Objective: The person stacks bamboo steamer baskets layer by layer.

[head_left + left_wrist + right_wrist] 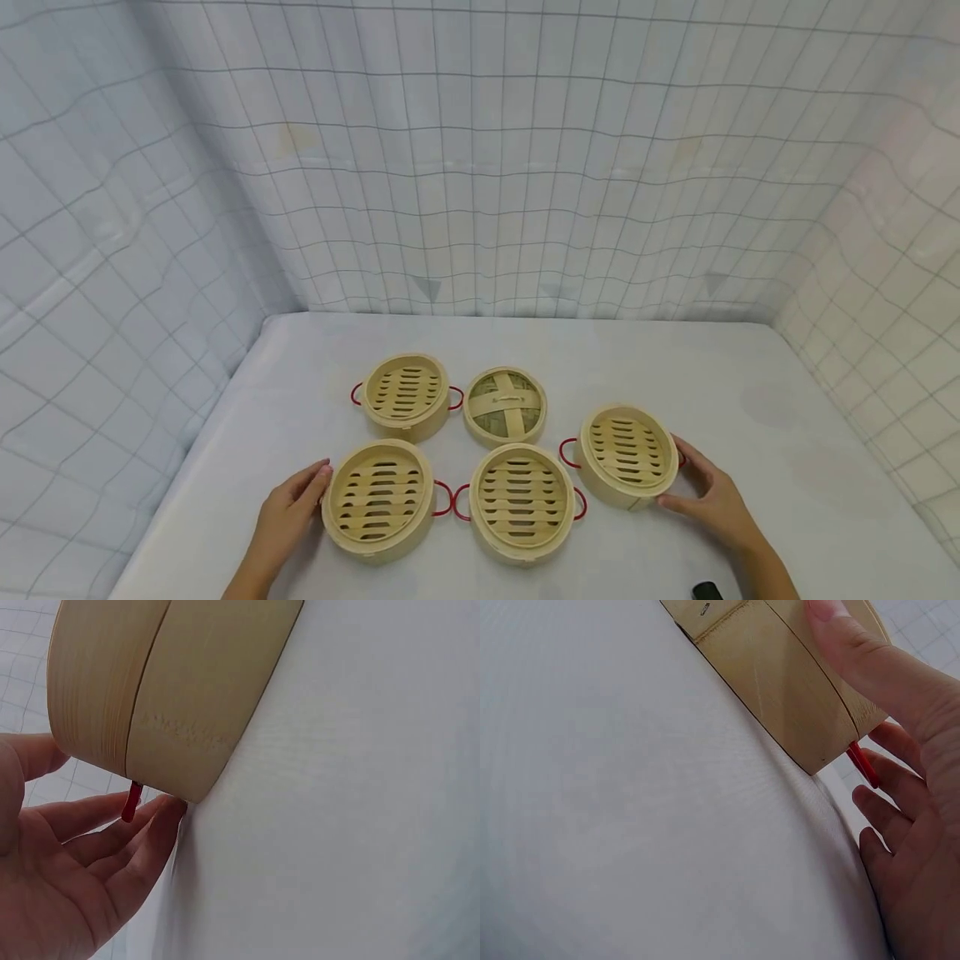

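At the front left, my left hand (282,517) holds the side of a round bamboo steamer basket (378,490) with a slatted floor. Its red handle (131,804) shows between the thumb and fingers in the left wrist view. My right hand (718,504) grips another bamboo steamer basket (628,448) on the right, thumb on the near wall and fingers round the far side. That basket's red handle (864,765) lies inside the hand's curve. Between them at the front sits a third steamer basket (521,500), its left handle close against the left basket's handle.
Behind, a further steamer basket (407,393) stands at the back left, and a woven bamboo lid (506,406) lies beside it. A small black object (706,591) is at the front edge. Gridded white cloth walls (510,183) enclose the white table (750,400).
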Demonstrator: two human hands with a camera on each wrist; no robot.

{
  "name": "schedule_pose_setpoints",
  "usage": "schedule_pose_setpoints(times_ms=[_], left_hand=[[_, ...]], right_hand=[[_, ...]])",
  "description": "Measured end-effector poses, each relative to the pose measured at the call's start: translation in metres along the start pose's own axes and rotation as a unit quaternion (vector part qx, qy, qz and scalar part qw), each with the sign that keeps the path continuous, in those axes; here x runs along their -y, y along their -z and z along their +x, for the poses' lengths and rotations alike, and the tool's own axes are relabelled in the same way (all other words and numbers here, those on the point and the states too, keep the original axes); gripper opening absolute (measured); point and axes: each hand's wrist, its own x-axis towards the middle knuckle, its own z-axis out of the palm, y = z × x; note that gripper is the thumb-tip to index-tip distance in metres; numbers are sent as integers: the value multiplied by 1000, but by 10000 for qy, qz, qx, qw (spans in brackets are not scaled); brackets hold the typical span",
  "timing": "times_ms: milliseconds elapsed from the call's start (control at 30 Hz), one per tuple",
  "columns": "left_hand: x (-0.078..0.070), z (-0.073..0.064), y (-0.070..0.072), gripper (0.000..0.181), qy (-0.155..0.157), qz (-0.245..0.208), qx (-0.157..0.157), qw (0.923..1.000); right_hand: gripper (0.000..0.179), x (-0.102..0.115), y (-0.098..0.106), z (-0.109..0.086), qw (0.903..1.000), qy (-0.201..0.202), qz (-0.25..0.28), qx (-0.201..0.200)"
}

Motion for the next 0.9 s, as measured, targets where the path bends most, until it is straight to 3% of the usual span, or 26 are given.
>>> schedule_pose_setpoints(times_ms=[133, 267, 433, 700, 900], left_hand=[[-1, 3, 1, 71, 338, -203, 365, 9986], [-4, 7, 7, 78, 409, 285, 747, 9960], [-5, 12, 16, 69, 312, 453, 1194, 9913], [-7, 21, 26, 57, 69, -108, 1827, 9831], [-7, 24, 28, 53, 87, -64, 1897, 9818]], right_hand=[[86, -3, -1, 1, 10000, 61, 18, -11], [86, -2, -2, 1, 10000, 81, 11, -57], [86, -1, -2, 0, 9999, 60, 50, -83], [86, 4, -3, 1, 9999, 13, -136, -84], [83, 26, -2, 0, 9998, 102, -113, -97]])
